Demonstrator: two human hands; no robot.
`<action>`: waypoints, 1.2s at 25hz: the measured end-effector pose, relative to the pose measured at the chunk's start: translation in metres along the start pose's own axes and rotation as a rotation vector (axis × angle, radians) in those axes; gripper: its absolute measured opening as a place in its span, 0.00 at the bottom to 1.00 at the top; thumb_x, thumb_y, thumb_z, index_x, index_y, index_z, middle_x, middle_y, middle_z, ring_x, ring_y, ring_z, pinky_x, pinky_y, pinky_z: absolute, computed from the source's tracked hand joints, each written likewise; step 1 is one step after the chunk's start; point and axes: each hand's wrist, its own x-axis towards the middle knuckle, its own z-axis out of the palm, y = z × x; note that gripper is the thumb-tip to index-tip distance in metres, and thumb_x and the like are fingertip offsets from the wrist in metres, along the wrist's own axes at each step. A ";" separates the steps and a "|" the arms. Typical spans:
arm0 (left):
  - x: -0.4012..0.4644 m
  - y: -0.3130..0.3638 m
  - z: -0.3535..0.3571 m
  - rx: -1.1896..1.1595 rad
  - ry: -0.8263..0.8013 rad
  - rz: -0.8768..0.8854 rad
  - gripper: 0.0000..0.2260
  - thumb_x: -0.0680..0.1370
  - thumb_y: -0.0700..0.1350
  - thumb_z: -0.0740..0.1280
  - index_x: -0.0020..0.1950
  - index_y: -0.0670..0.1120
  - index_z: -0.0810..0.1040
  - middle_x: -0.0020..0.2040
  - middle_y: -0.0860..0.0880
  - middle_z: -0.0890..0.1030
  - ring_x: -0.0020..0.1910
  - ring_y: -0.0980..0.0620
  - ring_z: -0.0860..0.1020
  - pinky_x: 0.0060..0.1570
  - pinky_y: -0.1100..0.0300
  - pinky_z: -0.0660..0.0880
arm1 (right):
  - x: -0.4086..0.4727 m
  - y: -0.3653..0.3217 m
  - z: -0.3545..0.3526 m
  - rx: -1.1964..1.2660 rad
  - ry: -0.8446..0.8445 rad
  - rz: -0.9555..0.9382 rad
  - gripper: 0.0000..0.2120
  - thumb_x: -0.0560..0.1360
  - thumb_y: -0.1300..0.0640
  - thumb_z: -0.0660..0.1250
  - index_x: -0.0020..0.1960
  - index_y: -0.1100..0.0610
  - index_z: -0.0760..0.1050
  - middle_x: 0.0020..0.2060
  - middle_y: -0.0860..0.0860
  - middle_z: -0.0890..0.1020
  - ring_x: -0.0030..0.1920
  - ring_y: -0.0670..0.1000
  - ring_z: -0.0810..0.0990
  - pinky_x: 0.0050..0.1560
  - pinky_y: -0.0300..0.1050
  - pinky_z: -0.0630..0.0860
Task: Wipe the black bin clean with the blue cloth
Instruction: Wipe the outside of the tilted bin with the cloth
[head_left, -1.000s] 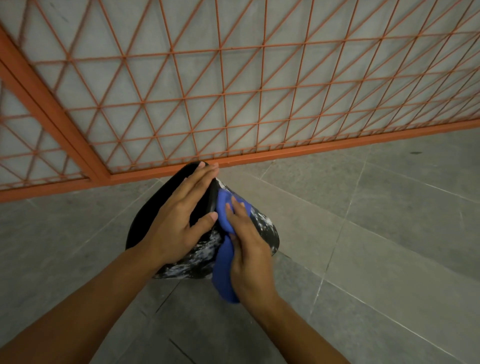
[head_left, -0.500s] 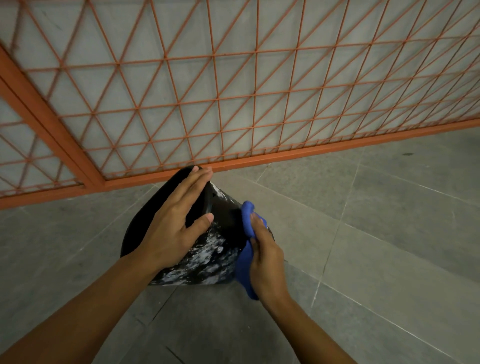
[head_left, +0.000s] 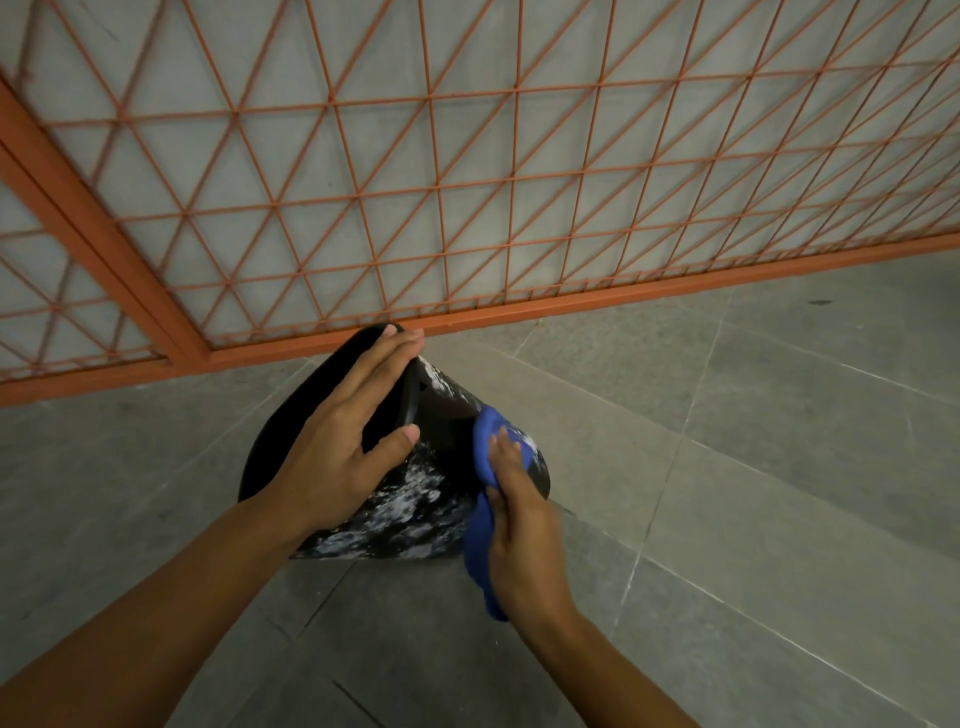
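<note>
grey tiled floor, left hand fingers spread steadying black bin (white-streaked), right hand pressing blue cloth on it

Dim, flat, even light with no clear source fills the scene. Soft, faint shadows lie on the grey floor just under the forearms. The black bin between the hands shows pale glossy reflections on its side. Wide-angle distortion bends the orange grid fence beyond the hands, most strongly toward the edges. Focus is reasonably sharp throughout, slightly soft on the near forearms.
</note>
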 end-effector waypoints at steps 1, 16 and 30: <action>0.002 -0.002 -0.001 0.003 0.005 0.006 0.30 0.77 0.52 0.60 0.77 0.45 0.60 0.78 0.51 0.60 0.79 0.57 0.52 0.74 0.68 0.51 | 0.002 0.001 0.004 -0.009 -0.015 -0.067 0.22 0.78 0.58 0.53 0.71 0.52 0.61 0.70 0.44 0.64 0.70 0.39 0.59 0.66 0.26 0.57; 0.004 -0.003 -0.001 -0.052 0.010 -0.008 0.30 0.77 0.54 0.60 0.77 0.45 0.61 0.78 0.52 0.60 0.79 0.57 0.52 0.75 0.63 0.52 | 0.013 0.005 -0.006 0.440 -0.046 0.342 0.23 0.78 0.51 0.59 0.71 0.57 0.63 0.70 0.51 0.68 0.68 0.46 0.67 0.55 0.26 0.69; 0.007 -0.010 -0.001 -0.137 0.059 -0.053 0.28 0.75 0.53 0.62 0.75 0.53 0.62 0.77 0.57 0.62 0.78 0.56 0.55 0.76 0.60 0.53 | 0.031 0.018 0.020 0.243 0.087 0.057 0.18 0.80 0.53 0.56 0.69 0.51 0.65 0.69 0.47 0.68 0.71 0.46 0.62 0.72 0.43 0.58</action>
